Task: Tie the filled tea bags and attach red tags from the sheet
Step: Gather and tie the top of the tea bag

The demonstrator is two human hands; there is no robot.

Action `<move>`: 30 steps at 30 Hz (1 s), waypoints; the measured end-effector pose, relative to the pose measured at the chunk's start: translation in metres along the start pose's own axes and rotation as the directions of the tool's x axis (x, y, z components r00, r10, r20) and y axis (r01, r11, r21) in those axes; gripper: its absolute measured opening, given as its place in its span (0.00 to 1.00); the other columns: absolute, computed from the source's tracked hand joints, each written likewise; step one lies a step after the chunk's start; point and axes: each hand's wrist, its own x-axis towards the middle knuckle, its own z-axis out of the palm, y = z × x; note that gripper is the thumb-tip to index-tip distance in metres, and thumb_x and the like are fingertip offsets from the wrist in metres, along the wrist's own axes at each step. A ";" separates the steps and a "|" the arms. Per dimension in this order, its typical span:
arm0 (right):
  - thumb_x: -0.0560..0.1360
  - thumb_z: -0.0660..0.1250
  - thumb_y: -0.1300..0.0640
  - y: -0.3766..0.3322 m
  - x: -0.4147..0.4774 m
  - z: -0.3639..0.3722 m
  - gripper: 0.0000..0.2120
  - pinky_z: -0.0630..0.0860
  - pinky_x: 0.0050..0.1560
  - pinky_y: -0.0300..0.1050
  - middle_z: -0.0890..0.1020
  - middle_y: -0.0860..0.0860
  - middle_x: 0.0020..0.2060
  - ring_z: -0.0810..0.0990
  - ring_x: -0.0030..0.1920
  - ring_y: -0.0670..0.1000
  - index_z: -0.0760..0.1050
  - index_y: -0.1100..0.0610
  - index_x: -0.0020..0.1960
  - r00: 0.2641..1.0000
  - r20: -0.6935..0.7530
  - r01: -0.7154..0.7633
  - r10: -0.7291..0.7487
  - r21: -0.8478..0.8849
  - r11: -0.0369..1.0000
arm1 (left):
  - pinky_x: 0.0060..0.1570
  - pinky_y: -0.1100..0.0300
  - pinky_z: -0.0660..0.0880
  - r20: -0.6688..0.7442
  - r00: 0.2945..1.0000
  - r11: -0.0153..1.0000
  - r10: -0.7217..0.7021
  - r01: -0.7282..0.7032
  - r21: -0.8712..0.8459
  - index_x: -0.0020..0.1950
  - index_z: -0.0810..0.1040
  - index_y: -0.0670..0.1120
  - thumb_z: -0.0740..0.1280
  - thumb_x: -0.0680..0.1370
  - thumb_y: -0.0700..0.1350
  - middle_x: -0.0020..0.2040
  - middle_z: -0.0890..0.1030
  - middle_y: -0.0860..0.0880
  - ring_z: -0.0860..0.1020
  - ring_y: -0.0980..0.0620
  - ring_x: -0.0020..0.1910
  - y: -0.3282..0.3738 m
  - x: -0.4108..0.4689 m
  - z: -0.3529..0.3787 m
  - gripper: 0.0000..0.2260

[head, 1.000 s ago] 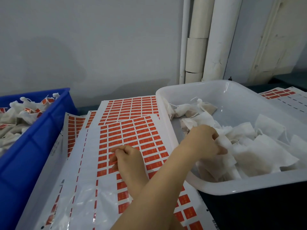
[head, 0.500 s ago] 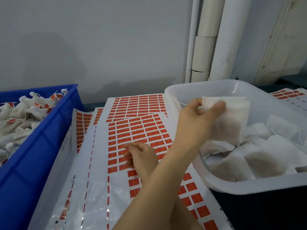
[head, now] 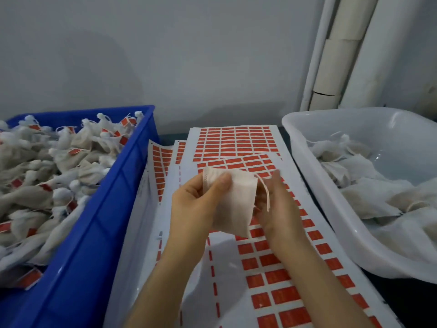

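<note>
A filled white tea bag is held in the air over the sheet of red tags, between both hands. My left hand grips its left side, with the thumb pressed on the top corner. My right hand holds the right edge from behind, where the bag's loose string hangs down. The sheet lies flat under my hands, with some tags gone from its near left part.
A blue crate on the left holds several tied bags with red tags. A white tub on the right holds untied bags. More tag sheets lie further back. White pipes run up the wall.
One hand lifted a bag out of the white tub and brought it left over the sheet. The other hand left the sheet and now holds the bag too. The view swung left.
</note>
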 end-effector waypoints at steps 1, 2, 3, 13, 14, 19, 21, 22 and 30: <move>0.70 0.54 0.31 -0.002 -0.001 0.000 0.21 0.77 0.51 0.47 0.84 0.44 0.47 0.83 0.47 0.46 0.81 0.40 0.45 0.998 0.040 0.035 -0.037 0.049 0.998 | 0.43 0.60 0.81 -0.019 1.000 1.000 0.001 -0.001 0.014 0.48 0.80 0.54 0.68 0.59 0.62 0.44 0.82 0.61 0.81 0.55 0.45 -0.005 0.001 -0.005 0.21; 0.65 0.55 0.28 -0.003 -0.003 0.002 0.23 0.76 0.52 0.46 0.83 0.42 0.48 0.82 0.49 0.45 0.80 0.38 0.48 0.992 0.086 0.083 -0.087 0.057 0.995 | 0.40 0.64 0.80 -0.032 0.999 1.000 0.003 -0.002 0.028 0.46 0.80 0.55 0.68 0.60 0.62 0.43 0.82 0.63 0.81 0.56 0.43 -0.010 0.002 -0.009 0.19; 0.62 0.56 0.26 0.000 -0.003 0.003 0.24 0.76 0.51 0.44 0.82 0.38 0.48 0.82 0.50 0.43 0.79 0.35 0.48 0.986 0.099 0.138 -0.137 -0.008 0.990 | 0.38 0.66 0.79 -0.040 0.999 0.999 0.006 -0.004 0.046 0.46 0.80 0.55 0.69 0.63 0.60 0.42 0.81 0.64 0.81 0.57 0.42 -0.015 0.004 -0.012 0.16; 0.70 0.66 0.46 0.004 -0.008 0.002 0.04 0.65 0.34 0.17 0.77 0.28 0.34 0.72 0.44 0.25 0.74 0.35 0.39 0.942 0.105 0.320 -0.318 -0.563 0.762 | 0.31 0.73 0.75 0.037 0.999 0.990 0.031 -0.036 0.136 0.48 0.76 0.57 0.74 0.69 0.54 0.42 0.80 0.63 0.79 0.66 0.43 -0.037 0.010 -0.020 0.11; 0.72 0.67 0.49 0.005 -0.008 0.002 0.07 0.66 0.35 0.17 0.77 0.29 0.35 0.73 0.44 0.25 0.73 0.36 0.40 0.936 0.129 0.338 -0.327 -0.583 0.738 | 0.31 0.74 0.74 0.066 0.998 0.982 0.019 -0.031 0.189 0.48 0.76 0.58 0.75 0.68 0.54 0.41 0.80 0.63 0.79 0.64 0.42 -0.038 0.011 -0.019 0.13; 0.72 0.68 0.56 0.009 -0.006 0.001 0.04 0.65 0.43 0.17 0.73 0.33 0.37 0.75 0.39 0.36 0.79 0.47 0.43 0.876 0.184 0.423 -0.447 -0.738 0.525 | 0.26 0.78 0.68 0.072 0.997 0.941 -0.004 -0.020 0.337 0.38 0.74 0.58 0.75 0.66 0.57 0.32 0.78 0.65 0.77 0.69 0.36 -0.041 0.013 -0.018 0.11; 0.71 0.69 0.57 0.010 -0.006 0.000 0.04 0.62 0.44 0.15 0.73 0.36 0.38 0.73 0.38 0.35 0.81 0.52 0.44 0.843 0.192 0.449 -0.503 -0.766 0.460 | 0.24 0.79 0.66 0.046 0.999 0.935 -0.009 -0.008 0.354 0.35 0.73 0.57 0.74 0.67 0.56 0.29 0.77 0.65 0.77 0.68 0.35 -0.043 0.015 -0.019 0.11; 0.71 0.69 0.58 0.010 -0.006 -0.001 0.04 0.62 0.44 0.14 0.74 0.38 0.39 0.71 0.39 0.34 0.81 0.53 0.44 0.827 0.204 0.465 -0.524 -0.773 0.432 | 0.23 0.79 0.66 0.025 1.000 0.929 -0.014 0.003 0.371 0.34 0.72 0.56 0.74 0.69 0.55 0.27 0.77 0.61 0.78 0.64 0.35 -0.044 0.016 -0.019 0.11; 0.75 0.64 0.58 0.007 -0.007 -0.003 0.12 0.60 0.41 0.24 0.71 0.41 0.41 0.70 0.39 0.36 0.64 0.45 0.40 0.824 0.069 0.403 -0.562 -0.768 0.497 | 0.28 0.78 0.70 0.045 0.990 0.841 0.135 -0.138 0.523 0.37 0.75 0.55 0.74 0.70 0.50 0.37 0.76 0.64 0.78 0.63 0.36 -0.044 0.013 -0.023 0.09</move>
